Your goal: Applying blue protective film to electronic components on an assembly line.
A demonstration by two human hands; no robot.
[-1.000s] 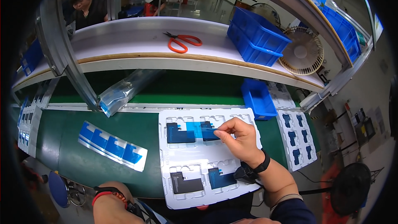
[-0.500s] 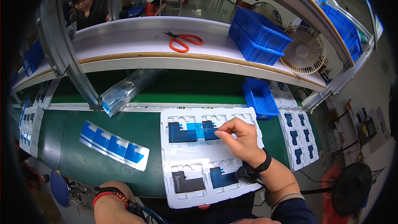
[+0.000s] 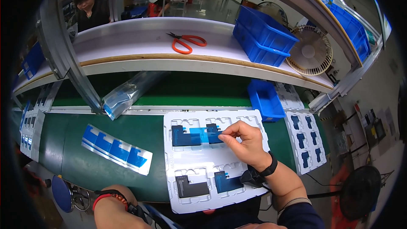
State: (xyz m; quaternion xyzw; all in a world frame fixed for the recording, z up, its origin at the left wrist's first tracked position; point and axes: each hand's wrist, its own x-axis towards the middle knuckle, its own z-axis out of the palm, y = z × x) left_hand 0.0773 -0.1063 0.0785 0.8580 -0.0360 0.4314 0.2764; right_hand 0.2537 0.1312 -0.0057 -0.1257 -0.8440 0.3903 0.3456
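Observation:
My right hand (image 3: 246,143) pinches the right end of a translucent blue film (image 3: 203,136) between thumb and forefinger. The film stretches leftward over a white moulded tray (image 3: 212,157) and overlaps the black L-shaped flat part (image 3: 181,137) at its upper left. Another dark part (image 3: 212,129) lies just left of my fingers, partly covered. In the near row sit a dark grey L-shaped part (image 3: 190,188) and one with a blue sheen (image 3: 227,182). My left hand (image 3: 121,191) is low at the left, away from the tray, bent so that its fingers are hidden.
Left of the tray lies a sheet of blue film pieces (image 3: 116,149). Beyond it are a clear plastic bag (image 3: 123,97) and a blue bin (image 3: 267,101). A shelf carries red-handled scissors (image 3: 186,43), blue crates (image 3: 265,38) and a fan (image 3: 309,51). Another filled tray (image 3: 303,161) stands right.
The film's visible band sits slightly lower over the parts. My left forearm has shifted a little left; my right hand stays nearly in place, still pinching the film.

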